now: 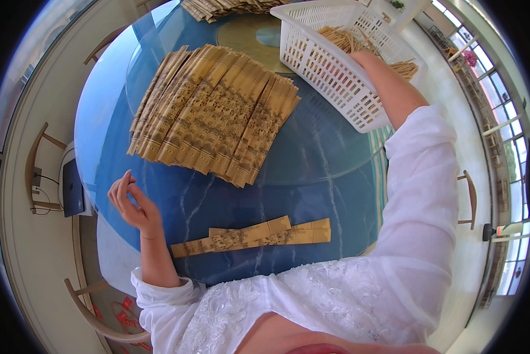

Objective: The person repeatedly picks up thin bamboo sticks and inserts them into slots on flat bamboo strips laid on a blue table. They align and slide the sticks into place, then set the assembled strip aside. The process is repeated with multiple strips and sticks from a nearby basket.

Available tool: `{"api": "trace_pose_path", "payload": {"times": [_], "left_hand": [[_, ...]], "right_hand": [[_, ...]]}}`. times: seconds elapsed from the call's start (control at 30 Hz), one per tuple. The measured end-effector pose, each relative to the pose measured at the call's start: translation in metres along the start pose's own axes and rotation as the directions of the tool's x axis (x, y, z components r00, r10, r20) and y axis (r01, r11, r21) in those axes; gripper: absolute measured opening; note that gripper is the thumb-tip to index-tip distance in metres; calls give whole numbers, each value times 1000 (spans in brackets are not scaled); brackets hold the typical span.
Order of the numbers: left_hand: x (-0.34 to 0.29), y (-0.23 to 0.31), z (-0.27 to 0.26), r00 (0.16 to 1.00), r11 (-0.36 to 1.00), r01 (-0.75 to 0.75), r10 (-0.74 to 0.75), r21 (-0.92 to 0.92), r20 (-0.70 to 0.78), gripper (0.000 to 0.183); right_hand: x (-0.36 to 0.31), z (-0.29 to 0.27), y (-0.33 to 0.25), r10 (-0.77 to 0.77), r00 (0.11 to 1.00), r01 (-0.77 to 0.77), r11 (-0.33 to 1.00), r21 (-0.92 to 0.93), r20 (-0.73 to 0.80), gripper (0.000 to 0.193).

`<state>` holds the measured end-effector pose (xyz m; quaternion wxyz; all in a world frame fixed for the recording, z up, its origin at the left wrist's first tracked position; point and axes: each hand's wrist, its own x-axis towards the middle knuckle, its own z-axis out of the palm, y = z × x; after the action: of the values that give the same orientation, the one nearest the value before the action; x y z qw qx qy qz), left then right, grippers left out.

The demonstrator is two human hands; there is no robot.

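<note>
My right hand (364, 59) reaches over the side of a white slotted plastic basket (336, 71). Its fingers are hidden among thin wooden sticks (349, 40) that look like chopsticks, so their grip does not show. My left hand (132, 203) hovers above the table's left edge, fingers loosely curved, thumb apart, holding nothing. Beyond it a broad overlapping pile of long gold-brown paper sleeves (212, 112) with dark printed pictures covers the table's middle. Closer to my body, two similar paper sleeves (247, 235) lie crossed at a slight angle.
The round blue marble-patterned table (288, 203) carries a glass turntable (327, 168) under the pile and basket. More sleeves (229, 7) lie at the far edge. Wooden chairs (38, 171) stand around, and a dark flat device (72, 189) is at the left.
</note>
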<state>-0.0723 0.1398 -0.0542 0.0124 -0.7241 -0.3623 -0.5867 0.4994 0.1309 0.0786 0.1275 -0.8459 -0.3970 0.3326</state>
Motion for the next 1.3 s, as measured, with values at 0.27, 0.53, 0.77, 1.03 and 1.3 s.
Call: {"api": "trace_pose_path", "payload": {"times": [0.27,0.53,0.77,1.03,1.3], "left_hand": [[3,1,-2,1000,1000,-12,12,7,-7,19],[4,-2,-5,1000,1000,-28,28,10,12,19],[8,1,-4,999,998,-54,54,9,-3,19],[7,-5,-6,999,998,-46,46,52,5,18],[8,-6,-6,997,995,-54,57,78,-42,16]], "right_hand": [[2,5,2,37,999,-37,996,81,8,34],[3,10,4,80,997,-79,987,140,1,32],[1,4,4,133,991,-127,974,190,-15,30],[11,-9,7,236,970,-220,952,212,-53,26],[-40,-38,37,346,925,-238,850,470,-156,14]]}}
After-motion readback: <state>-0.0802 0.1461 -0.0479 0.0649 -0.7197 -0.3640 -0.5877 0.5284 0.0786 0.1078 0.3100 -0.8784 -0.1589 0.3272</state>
